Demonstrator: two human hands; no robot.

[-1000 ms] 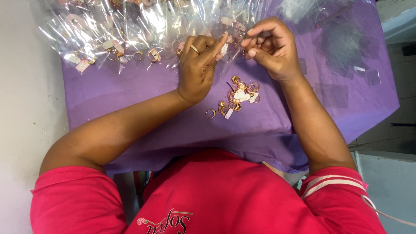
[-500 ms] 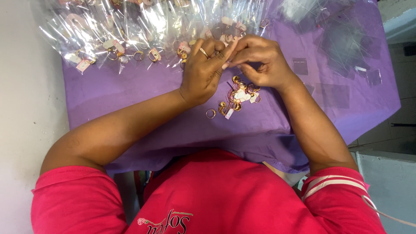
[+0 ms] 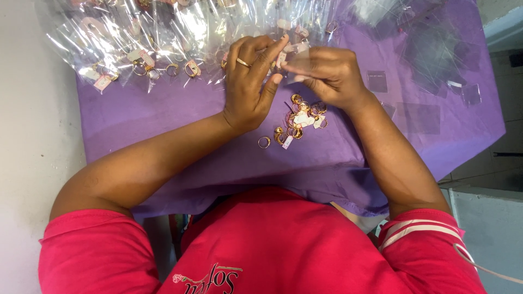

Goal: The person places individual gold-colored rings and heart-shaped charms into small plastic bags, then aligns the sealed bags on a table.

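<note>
Both hands have closed together since a second ago: my left hand [image 3: 248, 87] and right hand [image 3: 329, 76] pinch a small clear bag [image 3: 291, 54] just beyond the loose gold rings [image 3: 299, 117] on the purple desk [image 3: 163, 125].

Bare purple cloth [image 3: 180, 125] near edge gives room; bagged rings [image 3: 163, 49] crowd far side, loose rings [image 3: 297, 122] mid.

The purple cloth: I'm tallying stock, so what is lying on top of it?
On the purple cloth lie loose gold rings with small tags, bagged rings along the far edge and empty clear bags. The left hand and right hand cover whatever lies beneath them.
</note>
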